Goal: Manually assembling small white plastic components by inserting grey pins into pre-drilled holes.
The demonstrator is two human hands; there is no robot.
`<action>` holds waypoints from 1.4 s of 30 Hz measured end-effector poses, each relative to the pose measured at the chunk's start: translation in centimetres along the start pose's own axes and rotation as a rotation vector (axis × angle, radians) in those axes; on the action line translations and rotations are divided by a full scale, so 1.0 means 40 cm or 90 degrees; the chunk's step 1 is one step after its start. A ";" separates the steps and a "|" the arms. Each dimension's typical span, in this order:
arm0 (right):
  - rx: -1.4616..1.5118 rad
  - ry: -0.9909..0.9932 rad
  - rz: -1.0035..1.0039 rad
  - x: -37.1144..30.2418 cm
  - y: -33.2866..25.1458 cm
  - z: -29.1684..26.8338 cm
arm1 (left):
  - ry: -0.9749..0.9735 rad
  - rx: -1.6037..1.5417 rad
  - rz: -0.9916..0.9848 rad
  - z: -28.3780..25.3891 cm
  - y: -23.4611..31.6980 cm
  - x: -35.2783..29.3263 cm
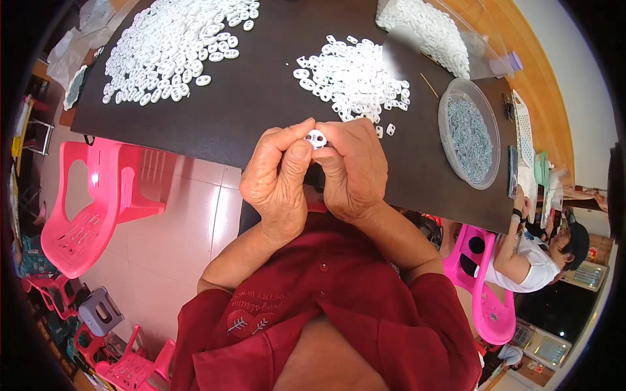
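Both my hands meet just above the near edge of a dark table [248, 104]. My left hand [277, 179] and my right hand [352, 169] pinch one small white plastic oval piece [316, 138] between thumbs and fingertips. Straight beyond them lies a small pile of the same white pieces [352, 75]. A much larger heap of white pieces [173, 42] covers the far left of the table. A third white heap [427, 29] sits at the far right.
A clear round plastic tub [468, 133] of small grey metal parts stands on the table's right. A pink plastic chair [91, 208] is on the tiled floor at left, with another pink chair [486, 287] at right. Another person in a white shirt [531, 257] sits at the right.
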State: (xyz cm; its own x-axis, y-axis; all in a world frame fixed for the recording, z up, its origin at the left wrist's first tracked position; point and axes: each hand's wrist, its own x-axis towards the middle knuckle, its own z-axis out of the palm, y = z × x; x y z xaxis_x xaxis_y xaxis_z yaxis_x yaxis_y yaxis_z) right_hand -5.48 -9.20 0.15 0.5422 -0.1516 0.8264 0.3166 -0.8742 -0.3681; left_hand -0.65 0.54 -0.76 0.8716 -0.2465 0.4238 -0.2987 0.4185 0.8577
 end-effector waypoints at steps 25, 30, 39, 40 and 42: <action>0.026 0.018 0.036 0.001 -0.031 0.007 | -0.012 -0.007 0.010 -0.009 0.007 -0.020; 0.010 0.034 0.028 -0.010 -0.018 0.015 | 0.023 0.032 0.077 0.009 -0.009 -0.010; -0.008 0.021 0.030 0.015 -0.013 -0.022 | -0.051 0.095 0.089 0.011 0.015 0.012; -0.001 0.029 0.037 0.020 -0.007 -0.028 | -0.071 0.100 0.040 0.016 0.023 0.014; -0.009 0.027 0.019 0.036 0.010 -0.064 | -0.067 0.099 0.016 0.026 0.029 0.013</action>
State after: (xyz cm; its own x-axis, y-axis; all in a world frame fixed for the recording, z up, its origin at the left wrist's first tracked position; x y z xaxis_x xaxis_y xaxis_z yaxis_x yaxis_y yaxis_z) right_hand -6.56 -10.97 2.28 0.5181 -0.1969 0.8324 0.2899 -0.8752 -0.3874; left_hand -0.95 -0.01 0.77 0.8198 -0.3314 0.4670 -0.3835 0.2877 0.8776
